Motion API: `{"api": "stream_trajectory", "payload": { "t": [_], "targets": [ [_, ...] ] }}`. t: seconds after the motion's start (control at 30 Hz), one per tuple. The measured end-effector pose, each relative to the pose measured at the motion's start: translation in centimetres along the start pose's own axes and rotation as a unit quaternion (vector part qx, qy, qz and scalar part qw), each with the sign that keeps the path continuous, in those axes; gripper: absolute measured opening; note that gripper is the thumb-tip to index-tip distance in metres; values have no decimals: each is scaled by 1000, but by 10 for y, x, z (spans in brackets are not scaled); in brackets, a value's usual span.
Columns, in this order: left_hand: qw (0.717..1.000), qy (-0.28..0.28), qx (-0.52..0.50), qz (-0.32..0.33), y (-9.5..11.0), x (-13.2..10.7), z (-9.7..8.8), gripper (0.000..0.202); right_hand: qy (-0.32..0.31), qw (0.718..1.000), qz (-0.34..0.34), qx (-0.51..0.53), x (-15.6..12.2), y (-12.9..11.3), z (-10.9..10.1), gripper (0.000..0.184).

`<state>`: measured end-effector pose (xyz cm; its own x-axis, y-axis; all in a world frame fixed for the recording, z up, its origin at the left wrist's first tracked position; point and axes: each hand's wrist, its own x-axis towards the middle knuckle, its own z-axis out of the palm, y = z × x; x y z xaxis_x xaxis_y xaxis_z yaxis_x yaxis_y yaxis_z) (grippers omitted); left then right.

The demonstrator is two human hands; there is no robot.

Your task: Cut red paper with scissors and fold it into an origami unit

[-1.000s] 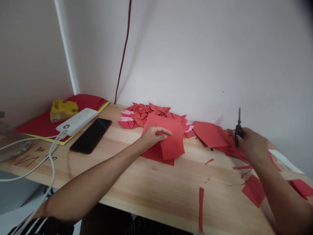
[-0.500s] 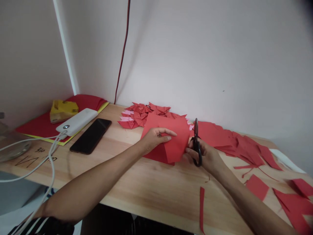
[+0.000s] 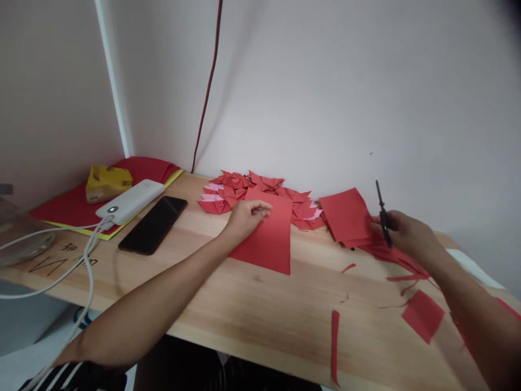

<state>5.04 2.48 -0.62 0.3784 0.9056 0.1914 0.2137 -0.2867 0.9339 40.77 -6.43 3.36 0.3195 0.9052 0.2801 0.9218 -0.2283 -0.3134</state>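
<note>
My left hand (image 3: 247, 218) is over a red paper sheet (image 3: 272, 247) that lies on the table, its fingers loosely bent and apart with nothing between them. At the right, my right hand (image 3: 407, 231) grips a pair of dark scissors (image 3: 383, 217), blades pointing up. The fingertips of that hand also meet the edge of a red paper square (image 3: 345, 214), which is over a pile of red paper pieces (image 3: 380, 250); whether it is pinched or just touched is hard to see. Behind the left hand sit folded red and pink paper shapes (image 3: 234, 193).
A black phone (image 3: 153, 225) and a white power bank (image 3: 130, 202) with cables lie at the left, near a yellow packet (image 3: 108, 183) on red and yellow sheets. Up front are a narrow red strip (image 3: 335, 347) and a red square (image 3: 423, 316). A wall stands behind.
My right hand has moved right, away from the sheet, with the scissors and a red paper square now over the pile. My left hand has shifted slightly left and its fingers have bent more.
</note>
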Motion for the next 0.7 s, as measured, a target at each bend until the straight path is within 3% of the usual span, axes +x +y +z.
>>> {"api": "stream_trajectory", "payload": {
  "t": [0.1,0.2,0.37,0.43,0.53,0.7],
  "targets": [
    [994,58,90,20,0,2,-14,20,-10,998,30,-57,3,13,-2,17],
    [983,82,163,24,1,0,-22,23,17,993,60,-104,-5,10,-4,21],
    [925,52,376,-14,4,-6,-22,44,22,992,47,-118,-27,-22,-5,25],
    [905,32,423,-19,3,-6,-21,51,-17,994,4,-107,-39,-37,1,21],
    [901,24,432,-11,-1,-5,-19,58,-127,982,-102,-99,-55,-53,15,25],
    [914,36,405,-6,-6,-4,-20,65,-189,969,-121,-104,-66,-48,31,25]
  ]
}}
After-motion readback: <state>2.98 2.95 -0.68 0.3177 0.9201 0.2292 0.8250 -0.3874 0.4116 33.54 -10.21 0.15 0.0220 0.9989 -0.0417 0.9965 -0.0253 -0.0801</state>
